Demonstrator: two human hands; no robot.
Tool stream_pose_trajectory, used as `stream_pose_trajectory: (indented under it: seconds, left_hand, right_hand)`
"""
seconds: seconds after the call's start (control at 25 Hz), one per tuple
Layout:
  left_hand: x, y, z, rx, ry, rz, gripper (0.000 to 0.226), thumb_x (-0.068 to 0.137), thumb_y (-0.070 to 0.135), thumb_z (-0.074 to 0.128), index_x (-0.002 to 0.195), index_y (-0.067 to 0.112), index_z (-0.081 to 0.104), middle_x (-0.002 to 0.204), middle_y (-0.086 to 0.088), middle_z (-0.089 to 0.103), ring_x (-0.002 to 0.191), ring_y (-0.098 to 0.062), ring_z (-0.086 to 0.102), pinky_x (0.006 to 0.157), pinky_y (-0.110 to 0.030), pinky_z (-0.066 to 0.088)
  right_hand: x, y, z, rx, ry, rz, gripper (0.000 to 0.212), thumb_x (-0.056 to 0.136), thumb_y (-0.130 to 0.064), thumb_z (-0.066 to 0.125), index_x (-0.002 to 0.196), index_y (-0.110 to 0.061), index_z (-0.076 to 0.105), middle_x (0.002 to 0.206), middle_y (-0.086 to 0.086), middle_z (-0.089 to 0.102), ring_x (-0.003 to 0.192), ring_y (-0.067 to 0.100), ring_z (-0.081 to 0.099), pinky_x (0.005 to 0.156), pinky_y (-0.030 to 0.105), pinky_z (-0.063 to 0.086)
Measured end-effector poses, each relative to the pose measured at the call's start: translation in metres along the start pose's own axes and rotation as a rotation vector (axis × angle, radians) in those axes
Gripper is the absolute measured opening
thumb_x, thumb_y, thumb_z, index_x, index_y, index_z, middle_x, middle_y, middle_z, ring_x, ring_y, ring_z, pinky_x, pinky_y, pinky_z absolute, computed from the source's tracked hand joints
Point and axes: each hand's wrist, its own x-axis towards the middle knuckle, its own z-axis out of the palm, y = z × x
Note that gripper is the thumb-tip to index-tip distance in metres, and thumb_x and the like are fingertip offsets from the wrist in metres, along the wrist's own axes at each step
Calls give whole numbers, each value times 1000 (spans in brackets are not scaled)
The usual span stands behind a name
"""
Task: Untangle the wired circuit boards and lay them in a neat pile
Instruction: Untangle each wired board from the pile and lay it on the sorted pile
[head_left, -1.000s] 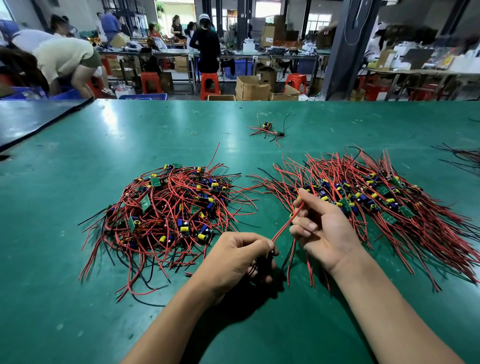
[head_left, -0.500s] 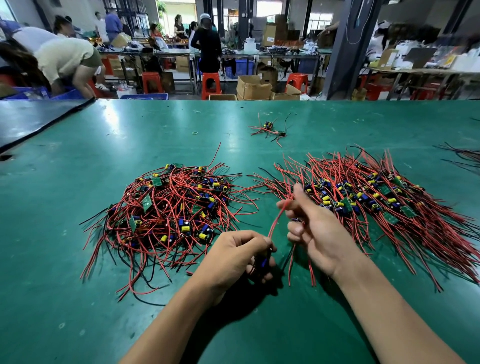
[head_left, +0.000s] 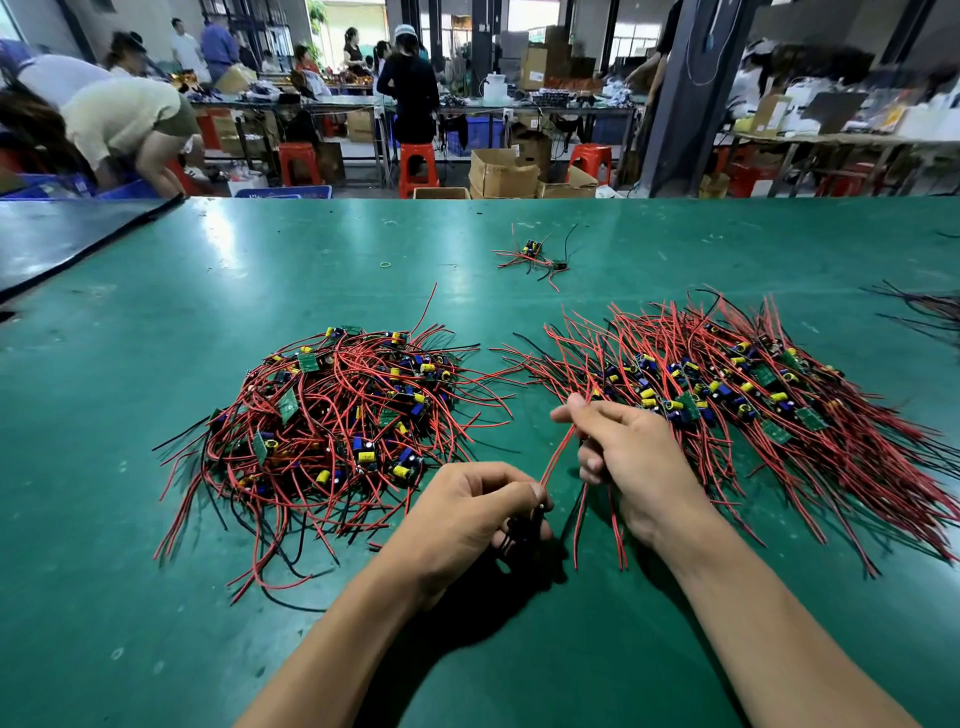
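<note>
A tangled heap of small circuit boards with red and black wires (head_left: 337, 415) lies left of centre on the green table (head_left: 156, 597). To the right spreads a combed pile of boards (head_left: 727, 395), wires fanned out. My left hand (head_left: 467, 514) grips one small board, mostly hidden under its fingers. A red wire (head_left: 558, 452) runs from it up to my right hand (head_left: 623, 452), which pinches the wire between thumb and fingers at the combed pile's near-left edge. More red wires hang below my right hand.
A small loose cluster of wired boards (head_left: 535, 257) lies further back, with a rubber band (head_left: 385, 265) to its left. Dark wires (head_left: 930, 312) sit at the right edge. A dark table (head_left: 62, 234) adjoins on the left. People, stools and cartons stand beyond the far edge.
My right hand has slid up along the red wire, away from my left hand, drawing it straighter. My left hand stays in place holding the board.
</note>
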Motion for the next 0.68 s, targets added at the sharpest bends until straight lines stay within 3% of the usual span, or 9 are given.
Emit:
stream_pose_trajectory:
  seconds: [0.12, 0.28, 0.4, 0.48, 0.56, 0.68]
  left_hand:
    - [-1, 2, 1, 20, -25, -2, 23, 91, 8, 62, 72, 13, 73, 67, -12, 69, 55, -17, 56, 51, -21, 48]
    - [-2, 4, 2, 24, -41, -15, 26, 91, 7, 60, 68, 12, 71, 61, -10, 67, 49, -13, 55, 48, -18, 45]
    - [-3, 5, 2, 46, -52, -16, 27, 91, 7, 59, 67, 13, 70, 59, -9, 66, 49, -12, 56, 48, -18, 45]
    - [-2, 5, 1, 40, -50, -19, 26, 91, 7, 59, 68, 12, 70, 60, -9, 66, 51, -13, 56, 49, -19, 46]
    - [-1, 4, 1, 21, -48, -26, 26, 91, 8, 59, 68, 13, 71, 62, -10, 66, 52, -16, 56, 50, -21, 46]
    - [0, 2, 1, -44, -19, -56, 17, 92, 12, 61, 79, 9, 70, 67, -13, 67, 51, -21, 60, 52, -26, 48]
  right_hand:
    - [4, -3, -4, 62, 94, -52, 27, 98, -20, 63, 76, -7, 71, 69, -4, 64, 39, 7, 32, 39, 19, 28]
    - [5, -2, -4, 86, 178, -118, 17, 91, -14, 71, 74, -9, 72, 82, 12, 47, 43, 10, 25, 39, 20, 25]
    - [5, -4, -3, 172, 184, -97, 16, 91, -12, 71, 77, -6, 67, 78, 14, 55, 39, 8, 26, 38, 19, 23]
    - [4, -6, -3, 274, 160, -29, 18, 93, -15, 67, 79, -5, 62, 72, 2, 65, 35, 5, 29, 35, 17, 24]
    - [3, -8, -5, 364, 127, 43, 23, 96, -19, 63, 79, -5, 62, 59, -5, 56, 34, 3, 29, 34, 16, 23]
    - [2, -13, -8, 439, 104, 89, 24, 95, -24, 63, 83, -4, 66, 58, -6, 47, 36, 2, 29, 35, 16, 23]
